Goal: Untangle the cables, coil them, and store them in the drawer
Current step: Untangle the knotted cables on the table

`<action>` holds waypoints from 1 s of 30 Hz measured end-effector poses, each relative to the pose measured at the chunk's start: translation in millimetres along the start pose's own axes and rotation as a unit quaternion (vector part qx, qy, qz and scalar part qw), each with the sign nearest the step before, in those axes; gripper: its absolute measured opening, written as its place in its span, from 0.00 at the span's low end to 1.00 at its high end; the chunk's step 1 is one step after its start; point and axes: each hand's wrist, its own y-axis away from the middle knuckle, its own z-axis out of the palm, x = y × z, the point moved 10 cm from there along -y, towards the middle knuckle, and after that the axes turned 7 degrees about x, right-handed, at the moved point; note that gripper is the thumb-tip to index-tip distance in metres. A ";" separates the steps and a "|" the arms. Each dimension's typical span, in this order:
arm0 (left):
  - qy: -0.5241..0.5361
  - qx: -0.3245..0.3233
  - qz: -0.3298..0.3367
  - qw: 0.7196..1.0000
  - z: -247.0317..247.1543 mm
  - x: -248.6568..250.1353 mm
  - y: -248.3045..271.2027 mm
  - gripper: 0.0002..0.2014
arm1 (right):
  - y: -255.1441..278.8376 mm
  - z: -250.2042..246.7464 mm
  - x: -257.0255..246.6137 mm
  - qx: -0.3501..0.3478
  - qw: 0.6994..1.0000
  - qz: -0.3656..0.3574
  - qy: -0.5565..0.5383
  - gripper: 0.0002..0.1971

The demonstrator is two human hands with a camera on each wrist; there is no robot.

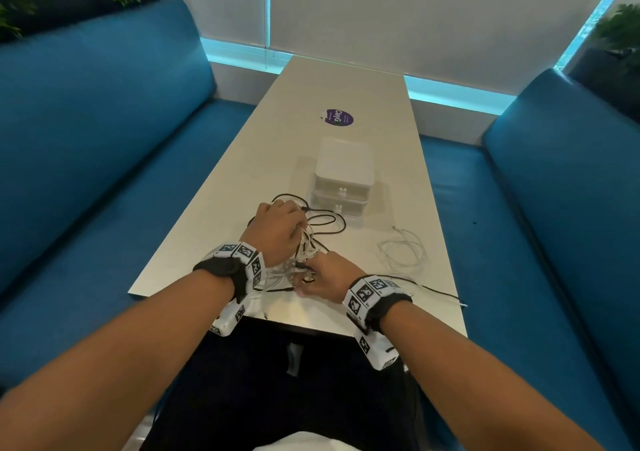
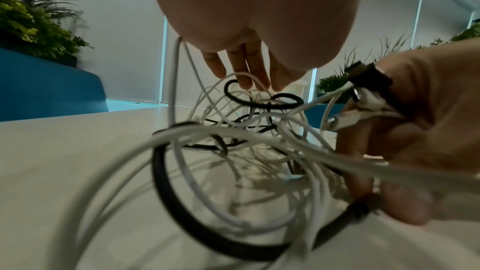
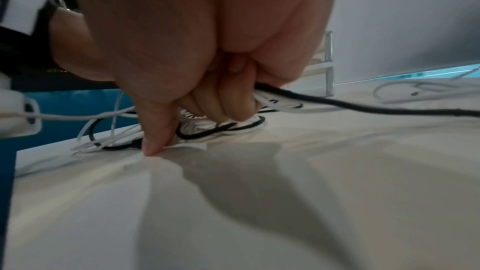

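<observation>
A tangle of white and black cables (image 1: 327,223) (image 2: 233,141) (image 3: 223,128) lies on the near part of the white table (image 1: 349,86). My left hand (image 1: 299,228) (image 2: 241,73) is on top of it and lifts some white strands, which rise to the palm. My right hand (image 1: 311,274) (image 3: 221,108) sits just in front, fingers curled round a black cable and white cable ends (image 2: 369,98); one finger (image 3: 153,147) touches the table. The white two-drawer unit (image 1: 343,173) stands behind the tangle with both drawers closed.
A separate loose white cable (image 1: 403,253) (image 3: 426,87) lies to the right of the tangle. A black cable (image 1: 436,291) trails toward the table's right edge. A purple sticker (image 1: 339,118) is on the table beyond the drawers. Blue benches (image 1: 104,145) flank both sides.
</observation>
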 end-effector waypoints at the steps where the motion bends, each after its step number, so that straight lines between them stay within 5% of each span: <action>1: 0.010 0.007 -0.001 1.000 -1.7 0.5 1.0 0.08 | -1.1 -0.2 3.8 0.011 1.000 0.008 -0.001 0.06; 8: 0.135 -0.003 0.023 0.991 0.1 19.8 3.9 0.15 | 3.8 -29.4 37.4 0.052 0.993 0.071 -0.076 0.11; 14: -0.012 -0.108 0.083 0.991 30.7 42.3 3.0 0.28 | 17.3 -63.0 70.4 0.052 0.980 0.131 -0.142 0.04; 18: -0.140 -0.135 0.150 0.969 42.7 54.1 7.7 0.24 | 30.7 -90.5 100.0 0.092 0.962 0.197 -0.165 0.07; 26: -0.134 -0.062 0.124 0.981 39.1 76.1 -2.6 0.23 | 26.5 -91.3 115.3 0.151 0.943 0.217 -0.202 0.04; 28: -0.121 -0.067 0.114 0.984 40.0 75.6 -4.0 0.26 | 26.0 -89.9 115.5 0.150 0.942 0.214 -0.211 0.04; 30: -0.136 -0.094 0.136 0.977 46.4 80.0 -3.5 0.18 | 27.3 -91.3 116.2 0.152 0.940 0.215 -0.216 0.07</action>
